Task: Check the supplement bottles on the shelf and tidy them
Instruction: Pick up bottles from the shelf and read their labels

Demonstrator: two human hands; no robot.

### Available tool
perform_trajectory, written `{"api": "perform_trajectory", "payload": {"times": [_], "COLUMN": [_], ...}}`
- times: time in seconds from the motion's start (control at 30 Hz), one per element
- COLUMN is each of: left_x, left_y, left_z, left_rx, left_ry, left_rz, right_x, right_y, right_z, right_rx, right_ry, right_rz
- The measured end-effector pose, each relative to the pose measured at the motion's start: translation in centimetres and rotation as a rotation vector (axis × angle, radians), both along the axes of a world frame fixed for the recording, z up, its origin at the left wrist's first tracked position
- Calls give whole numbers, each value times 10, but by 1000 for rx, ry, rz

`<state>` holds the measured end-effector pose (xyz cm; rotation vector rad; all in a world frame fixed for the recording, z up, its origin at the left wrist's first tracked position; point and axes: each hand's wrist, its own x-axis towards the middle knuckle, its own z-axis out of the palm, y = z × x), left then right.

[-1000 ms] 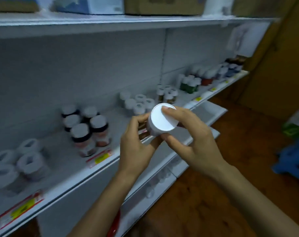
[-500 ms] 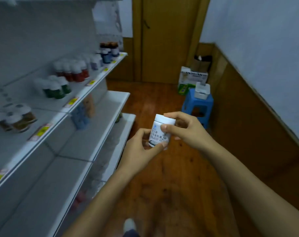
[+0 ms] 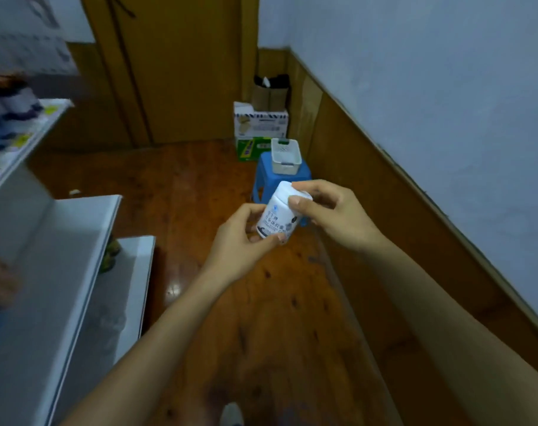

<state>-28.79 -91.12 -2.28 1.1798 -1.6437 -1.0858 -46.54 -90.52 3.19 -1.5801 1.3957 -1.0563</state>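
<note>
Head view: left hand [image 3: 240,241], right hand [image 3: 332,210] clamp fingers round bottle [image 3: 277,221] (cap [image 3: 284,189] tilted up-right).

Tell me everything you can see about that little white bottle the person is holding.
The white bottle is a small, squat jar, plastic by the look, with a white cap on. Its label carries dark printed characters and a small blue mark, too blurred to read. It is held in mid-air above the wooden floor, tilted with the cap up and to the right. The left hand grips its lower part; the right hand pinches the cap end.
</note>
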Motion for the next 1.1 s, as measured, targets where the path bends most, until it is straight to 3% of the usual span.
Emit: {"api": "perform_trajectory", "payload": {"times": [0.23,0.43,0.63,0.87,1.1], "left_x": [-39,-86,-131,-149,-157], "left_y": [-148,-308,-444,-602,-772], "left_z": [-29,-35,-43,-105,-240], "left_rx": [5,-1,-4,168,567], "left_ry": [-96,-117,-153,-93,-159], "left_rz": [-76,-32,-4,3,36], "right_x": [-46,-94,-147,-160,-181], "right_y": [-139,-295,-446,-615,-795], "right_z": [-37,-44,-48,-104,-234], "right_rx": [78,83,179,312,470], "right_ry": [-5,-40,93,215,253], "right_rz": [-114,-88,7,45,-274]}}
